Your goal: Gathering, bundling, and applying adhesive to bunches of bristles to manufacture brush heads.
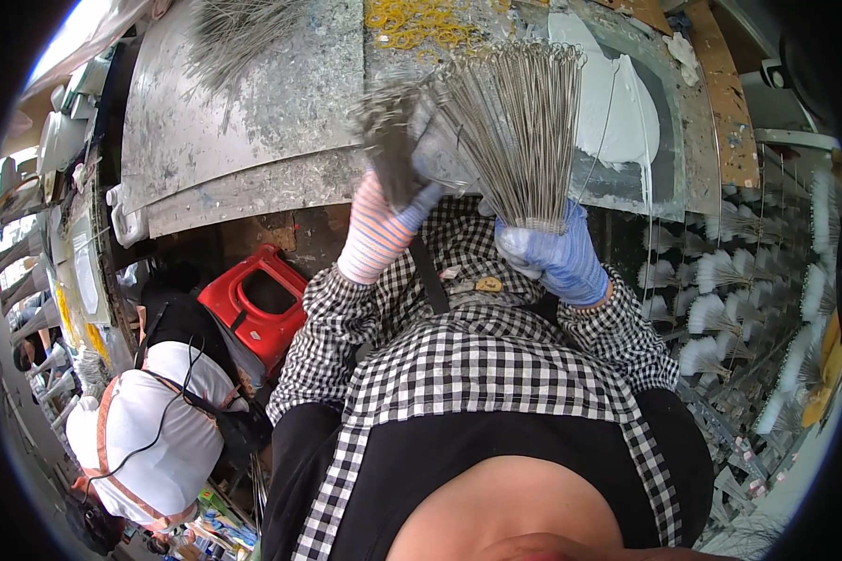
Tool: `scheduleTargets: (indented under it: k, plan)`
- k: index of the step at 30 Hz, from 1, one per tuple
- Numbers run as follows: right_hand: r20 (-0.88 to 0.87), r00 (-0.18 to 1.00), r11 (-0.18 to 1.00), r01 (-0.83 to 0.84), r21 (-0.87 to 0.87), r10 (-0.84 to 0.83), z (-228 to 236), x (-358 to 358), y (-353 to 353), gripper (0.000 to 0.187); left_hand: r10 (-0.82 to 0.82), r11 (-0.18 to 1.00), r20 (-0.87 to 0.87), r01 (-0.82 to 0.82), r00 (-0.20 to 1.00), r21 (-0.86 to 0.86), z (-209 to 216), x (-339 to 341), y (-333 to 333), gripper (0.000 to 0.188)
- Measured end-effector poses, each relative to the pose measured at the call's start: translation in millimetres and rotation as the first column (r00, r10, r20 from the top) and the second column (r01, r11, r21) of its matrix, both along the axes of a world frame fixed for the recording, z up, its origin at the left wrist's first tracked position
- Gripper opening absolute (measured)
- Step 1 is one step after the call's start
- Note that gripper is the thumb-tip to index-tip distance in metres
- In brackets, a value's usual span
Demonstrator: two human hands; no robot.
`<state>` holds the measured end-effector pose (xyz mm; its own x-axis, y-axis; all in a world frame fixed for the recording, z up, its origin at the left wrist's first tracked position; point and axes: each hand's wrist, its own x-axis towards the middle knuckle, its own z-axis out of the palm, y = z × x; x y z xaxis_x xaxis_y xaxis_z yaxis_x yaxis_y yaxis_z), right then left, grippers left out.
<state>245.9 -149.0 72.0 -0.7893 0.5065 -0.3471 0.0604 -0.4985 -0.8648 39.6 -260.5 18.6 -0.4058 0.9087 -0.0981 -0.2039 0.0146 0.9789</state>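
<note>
My right hand, in a blue glove, closes round the lower end of a thick bundle of thin metal wires. The bundle fans out upward, and small loops show at its far ends. To its left, my left hand, in a striped glove with blue fingertips, grips a second, darker wire bundle, smeared by motion. Both bundles are above the near edge of a stained worktable. A clear plastic sheet or bag shows between the two bundles.
Loose wires and yellow rings lie at the table's far side. White paste spreads over a grey board on the right. A red plastic stool stands at lower left, near a person in white. White bristly pieces hang at right.
</note>
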Motion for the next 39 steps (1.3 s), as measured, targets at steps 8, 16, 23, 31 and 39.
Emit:
scheduleTargets:
  k: [8,16,23,31,39]
  plan:
    - [0.053,0.995,0.991,0.091,-0.103,-0.086,-5.8,-2.7,10.6,0.034,-0.092,0.988,0.563,0.146,0.821,-0.051,16.1,44.5,-13.8,0.023]
    - [0.121,0.963,0.962,0.219,0.162,-0.239,-10.2,-0.2,26.4,0.029,0.268,0.913,-0.199,-0.315,0.942,-0.259,16.0,4.0,-60.7,0.021]
    - [0.175,0.965,0.903,0.108,0.416,-0.196,-13.4,0.8,21.8,0.03,0.324,0.859,-0.359,-0.431,0.875,-0.275,17.2,-31.3,-87.2,0.014]
    - [0.348,0.936,0.972,-0.026,0.232,-0.058,-10.3,-8.8,2.0,0.038,0.426,0.849,0.146,-0.339,0.893,-0.405,21.6,-2.3,-65.3,0.019]
    - [0.42,0.904,0.952,-0.063,0.299,-0.073,-21.6,34.9,36.8,0.036,0.438,0.778,-0.266,-0.51,0.859,-0.367,37.4,-110.2,-120.3,0.013]
